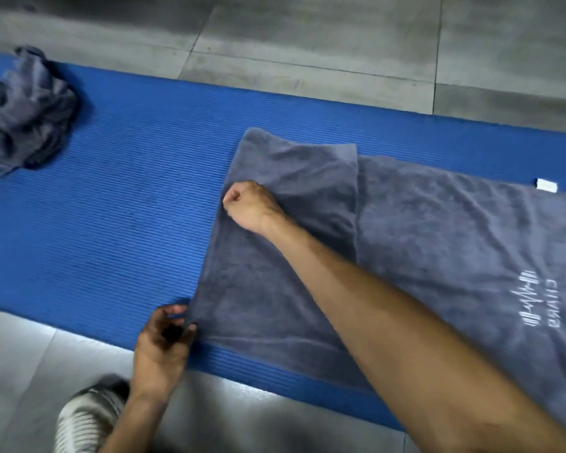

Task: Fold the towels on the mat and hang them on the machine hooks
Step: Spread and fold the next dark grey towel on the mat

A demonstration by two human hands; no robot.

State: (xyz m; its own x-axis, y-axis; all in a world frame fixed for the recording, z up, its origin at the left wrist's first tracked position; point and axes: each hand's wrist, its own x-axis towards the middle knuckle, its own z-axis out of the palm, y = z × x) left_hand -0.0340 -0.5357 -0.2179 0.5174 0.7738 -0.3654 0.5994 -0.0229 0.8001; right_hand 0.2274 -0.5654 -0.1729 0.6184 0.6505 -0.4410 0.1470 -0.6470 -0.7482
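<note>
1. There were two grey towels on one blue ribbed exercise mat [118,197], which lay on a floor of grey tiles [307,37].
2. The first towel, a spread grey towel [438,243], lay flat on the right half of the mat. Its left end was folded over onto itself, so a second layer with a straight edge covered the part near the left border.
3. This towel carried one white printed logo [536,299] with letters near the right side, and one small white label [547,185] stood out at its far edge.
4. The second one, a crumpled grey towel [23,112], lay in a heap at the far left of the mat, well apart from the first.
5. Two bare hands were visible. The left hand [164,341] pinched the near left corner of the spread towel between thumb and fingers.
6. The right hand [249,204] was closed like a fist at the left fold edge of the same towel, further from the person; it seemed to grip the cloth there.
7. One blurred grey and white shoe [89,416] stood on the tiles at the bottom left, just beside the left forearm.
</note>
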